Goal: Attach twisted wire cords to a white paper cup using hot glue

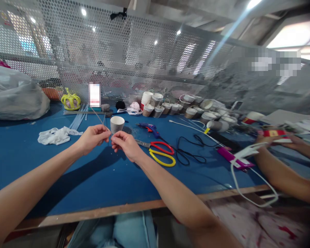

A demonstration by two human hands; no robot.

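My left hand [95, 137] is closed in a pinch on a thin grey wire-like strand [97, 115], whose ends stick up above the fingers. Close beside it, fingertips nearly meeting the left ones, my right hand [126, 145] is also pinched; what lies between its fingers is too small to make out. Just behind both hands a small paper cup [117, 124] wrapped in greyish material stands upright on the blue table [93, 182]. Scissors [162, 154] with one red and one yellow handle lie right of my right hand. A blue glue gun [150, 129] rests behind them.
Crumpled white lace [54, 135] lies at left, near a yellow crown-shaped piece [70, 100] and a plastic bag [15, 93]. Many wrapped cups [175, 108] line the perforated screen [134, 51]. Black cord [188, 155] and a purple glue gun [234, 158] lie toward a co-worker's arms [281, 165].
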